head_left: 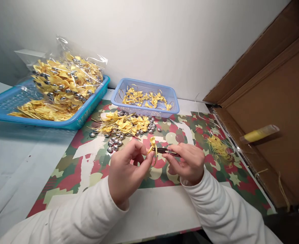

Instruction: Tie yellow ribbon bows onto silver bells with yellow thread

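Observation:
Between the thumb and forefinger of my left hand (129,166) is a small yellow ribbon bow (153,140) with a loop of gold cord. My right hand (188,160) is closed on dark tweezers (162,150), whose tips point left and meet the bow just above my left fingertips. Exactly what the tips grip is too small to tell. Just beyond my hands lies a pile of yellow ribbon bows (126,124) with gold cords. Silver heart-shaped beads (115,144) are heaped around and in front of that pile.
A blue basket (173,98) at the back holds several corded bows. The larger blue basket (91,108) at left carries bulging clear bags (68,78) of bows and beads. At right are yellow thread scraps (219,145), a cardboard wall (271,101) and a yellow-filled tube (260,134).

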Demonstrator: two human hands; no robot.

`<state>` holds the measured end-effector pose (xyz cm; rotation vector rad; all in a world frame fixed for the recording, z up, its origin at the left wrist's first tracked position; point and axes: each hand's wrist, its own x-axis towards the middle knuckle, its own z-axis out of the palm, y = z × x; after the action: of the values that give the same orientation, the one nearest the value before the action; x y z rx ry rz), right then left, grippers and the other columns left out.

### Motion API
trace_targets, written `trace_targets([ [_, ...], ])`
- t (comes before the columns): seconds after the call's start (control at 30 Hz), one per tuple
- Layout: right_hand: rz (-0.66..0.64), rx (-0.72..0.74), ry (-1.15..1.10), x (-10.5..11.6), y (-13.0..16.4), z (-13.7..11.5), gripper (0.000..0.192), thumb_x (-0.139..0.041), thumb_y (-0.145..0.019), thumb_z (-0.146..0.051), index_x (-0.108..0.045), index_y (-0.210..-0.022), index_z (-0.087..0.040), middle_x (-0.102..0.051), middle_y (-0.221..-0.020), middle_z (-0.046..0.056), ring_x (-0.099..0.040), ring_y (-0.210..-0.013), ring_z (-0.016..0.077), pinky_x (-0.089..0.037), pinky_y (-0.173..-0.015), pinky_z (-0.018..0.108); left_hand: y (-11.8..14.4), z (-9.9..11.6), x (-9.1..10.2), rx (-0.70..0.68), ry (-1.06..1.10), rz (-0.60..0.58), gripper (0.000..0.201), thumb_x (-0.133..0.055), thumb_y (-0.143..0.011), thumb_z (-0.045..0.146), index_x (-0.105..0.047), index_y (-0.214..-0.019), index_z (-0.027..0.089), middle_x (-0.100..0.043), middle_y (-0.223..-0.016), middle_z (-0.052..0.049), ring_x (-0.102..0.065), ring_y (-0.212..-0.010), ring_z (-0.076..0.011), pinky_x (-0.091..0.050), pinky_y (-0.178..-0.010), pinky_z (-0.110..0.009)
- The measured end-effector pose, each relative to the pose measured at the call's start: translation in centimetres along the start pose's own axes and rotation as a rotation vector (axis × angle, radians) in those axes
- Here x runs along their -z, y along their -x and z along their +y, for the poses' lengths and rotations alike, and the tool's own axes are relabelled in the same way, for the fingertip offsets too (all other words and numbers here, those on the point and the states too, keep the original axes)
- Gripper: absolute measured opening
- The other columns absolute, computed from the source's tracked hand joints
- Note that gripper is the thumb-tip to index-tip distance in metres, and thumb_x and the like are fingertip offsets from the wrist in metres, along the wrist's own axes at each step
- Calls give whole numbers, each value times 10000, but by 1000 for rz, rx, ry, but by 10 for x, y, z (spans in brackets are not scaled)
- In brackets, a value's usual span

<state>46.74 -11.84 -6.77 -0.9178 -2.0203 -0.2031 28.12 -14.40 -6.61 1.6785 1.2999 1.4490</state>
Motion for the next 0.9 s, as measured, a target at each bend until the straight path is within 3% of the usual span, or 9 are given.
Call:
trace_targets([
  [0.53, -39, -17, -4, 2, -3, -1, 231, -613, -891, -323, -629, -715, -174, -554, -493, -17, -440, -433, 101, -326, -469, 249, -2, 5, 0, 63, 39, -1, 210, -640, -816, 193, -455, -718, 211, -494, -564, 69, -463, -444, -66, -352, -400, -177],
  [0.67, -7, -207, -149, 3, -6, 1, 280, -587, -884, -409, -614, -733, -175, -559, -533, -18, -438, -436, 91, -347, -445, 220, -3, 4, 0, 71, 133, -35, 143, -641, -831, 186, -526, -905, 226, -592, -612, 55, -486, -438, -73, -372, -400, -180],
  [0.77, -6, -352, -291, 5, -7, 2, 351, -531, -902, -461, -598, -722, -167, -541, -537, -23, -410, -425, 79, -321, -413, 206, -4, 2, 1, -27, 142, -102, 208, -613, -849, 147, -601, -1036, 238, -654, -673, 30, -492, -451, -72, -410, -427, -187],
  [0.9, -84, -396, -434, 5, -7, 1, 414, -501, -910, -492, -588, -678, -160, -449, -490, -47, -358, -419, 70, -287, -407, 201, -5, 0, 4, -149, 73, -151, 182, -598, -843, 106, -697, -925, 235, -666, -638, 24, -515, -459, -75, -443, -452, -191],
])
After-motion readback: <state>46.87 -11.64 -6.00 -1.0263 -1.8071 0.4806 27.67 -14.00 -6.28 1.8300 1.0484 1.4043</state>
